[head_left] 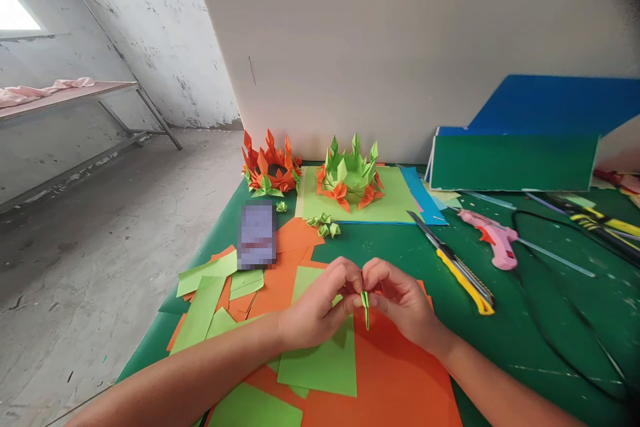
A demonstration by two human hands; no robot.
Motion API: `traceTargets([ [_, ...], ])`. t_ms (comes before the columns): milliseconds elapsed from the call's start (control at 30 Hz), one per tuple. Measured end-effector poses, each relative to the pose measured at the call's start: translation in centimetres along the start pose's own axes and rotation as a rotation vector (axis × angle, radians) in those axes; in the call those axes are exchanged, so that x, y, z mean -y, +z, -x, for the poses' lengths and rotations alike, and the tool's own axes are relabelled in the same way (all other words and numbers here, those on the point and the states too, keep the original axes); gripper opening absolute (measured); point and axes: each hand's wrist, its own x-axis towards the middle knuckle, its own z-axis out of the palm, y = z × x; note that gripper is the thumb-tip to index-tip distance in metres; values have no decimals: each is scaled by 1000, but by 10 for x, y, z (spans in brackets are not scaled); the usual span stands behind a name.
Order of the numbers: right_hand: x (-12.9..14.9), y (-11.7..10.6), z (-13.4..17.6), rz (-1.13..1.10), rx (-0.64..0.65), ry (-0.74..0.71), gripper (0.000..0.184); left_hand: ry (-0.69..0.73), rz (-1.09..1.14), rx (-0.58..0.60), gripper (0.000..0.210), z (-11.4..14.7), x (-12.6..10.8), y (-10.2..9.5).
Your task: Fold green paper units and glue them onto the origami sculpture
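Between the fingertips of both hands is a small folded piece of green paper [367, 312], narrow and pointing downward. My left hand [325, 303] pinches it from the left, and my right hand [403, 303] pinches it from the right. Part of the fold is hidden behind the fingers. Below the hands lie a green paper sheet [320, 370] and a large orange paper sheet [395, 383]. Farther back stand an orange folded-paper crown [273, 163] and a green folded-paper crown [353, 170] with orange flowers around its base. Several small green folded pieces [327, 227] lie in front of them.
At the right are a yellow utility knife [463, 273] with its blade out, a pink glue gun [493, 240] and its black cord. Loose green paper pieces [200, 310] overlap at the left. A white board [350, 60] stands behind the green table [385, 247].
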Motion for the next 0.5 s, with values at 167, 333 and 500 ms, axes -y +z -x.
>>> traceTargets([
  [167,-1,-2,0,24,-37,-6,5,-32,12,-38,5,4,7,7],
  [333,-2,-3,0,28,-69,-11,6,6,-113,-161,7,3,6,11],
  [500,0,-3,-1,22,-43,-53,8,52,-166,-187,10,2,4,11],
])
